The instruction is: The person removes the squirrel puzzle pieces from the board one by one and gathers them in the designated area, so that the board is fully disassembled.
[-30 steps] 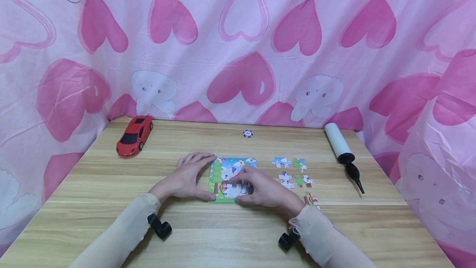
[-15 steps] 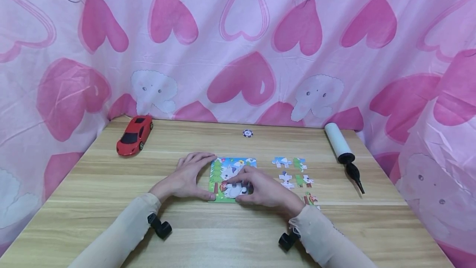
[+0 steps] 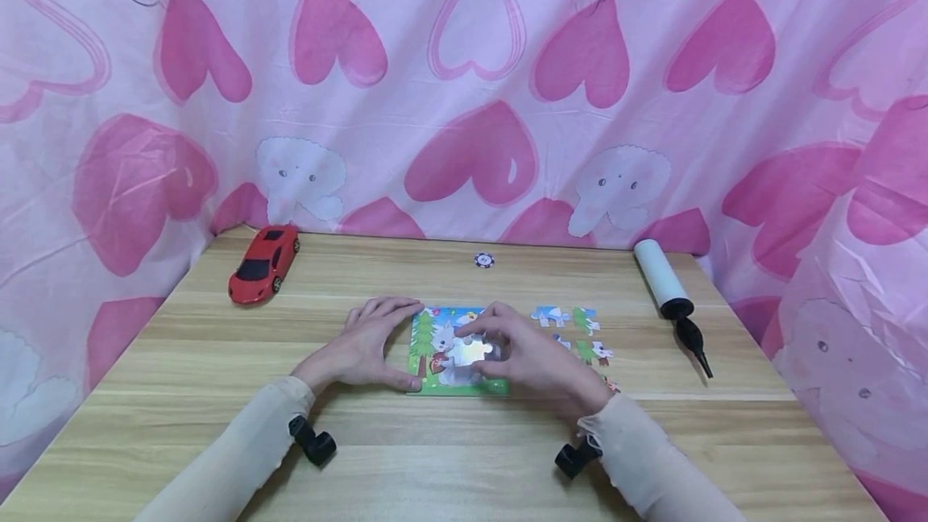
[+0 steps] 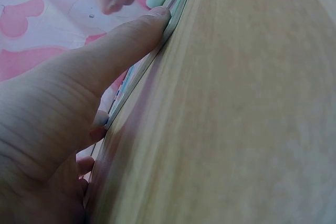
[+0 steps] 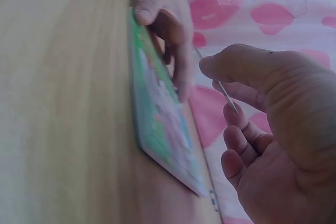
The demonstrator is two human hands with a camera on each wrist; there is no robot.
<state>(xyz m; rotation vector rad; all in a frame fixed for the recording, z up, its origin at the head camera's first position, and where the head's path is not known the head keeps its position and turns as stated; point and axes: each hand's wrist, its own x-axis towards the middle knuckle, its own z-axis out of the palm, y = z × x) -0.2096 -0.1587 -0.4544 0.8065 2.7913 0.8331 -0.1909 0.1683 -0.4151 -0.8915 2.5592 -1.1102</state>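
A puzzle board (image 3: 457,387) with a white cartoon animal and green trees lies in the middle of the table. A shiny, jagged gap shows in its picture. My left hand (image 3: 360,349) rests along the board's left side, thumb on the near corner and forefinger at the far corner. Over the board's right part, my right hand (image 3: 532,357) pinches a thin puzzle piece (image 5: 227,97) between thumb and fingers. That piece appears edge-on in both wrist views, so its picture cannot be seen.
Several loose puzzle pieces (image 3: 586,319) lie right of the board, some partly hidden by my right hand. A red toy car (image 3: 263,266) stands far left. A poker chip (image 3: 484,260) lies at the back. A white hand pump (image 3: 663,280) lies far right, before a pink curtain (image 3: 471,151).
My right hand has lifted and shifted right, off the board's picture, with a piece pinched in it. The shiny gap has come into view. My left hand has stayed in place.
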